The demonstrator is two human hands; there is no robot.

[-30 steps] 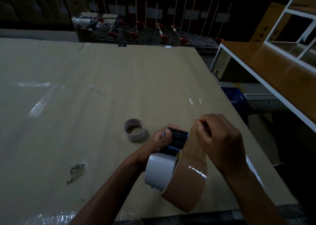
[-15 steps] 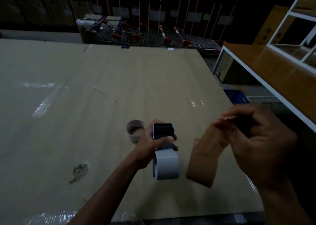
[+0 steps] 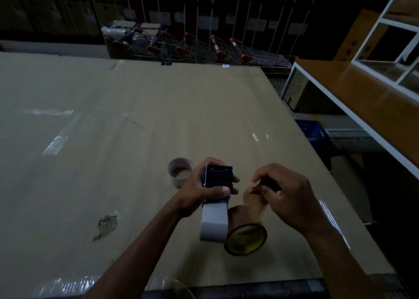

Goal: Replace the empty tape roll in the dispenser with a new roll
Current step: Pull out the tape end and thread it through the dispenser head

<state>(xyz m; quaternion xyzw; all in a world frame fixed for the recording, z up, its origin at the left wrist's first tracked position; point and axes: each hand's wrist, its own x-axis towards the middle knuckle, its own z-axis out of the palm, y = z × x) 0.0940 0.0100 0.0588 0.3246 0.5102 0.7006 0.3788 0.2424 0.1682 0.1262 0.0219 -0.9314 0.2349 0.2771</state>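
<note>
Head view: dispenser (image 3: 216,199) at lower centre, left hand (image 3: 203,191) clamped around it. Roll (image 3: 247,233) hangs just right of it, right hand (image 3: 288,196) pinching its pulled tape end. Empty core (image 3: 180,172) sits left on the cardboard (image 3: 136,117).

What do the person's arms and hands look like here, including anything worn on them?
Both forearms are bare right up to the bottom edge of the frame, with no sleeves in view. The left hand and right hand are bare too: no gloves, watch, rings or wristbands show.
</note>
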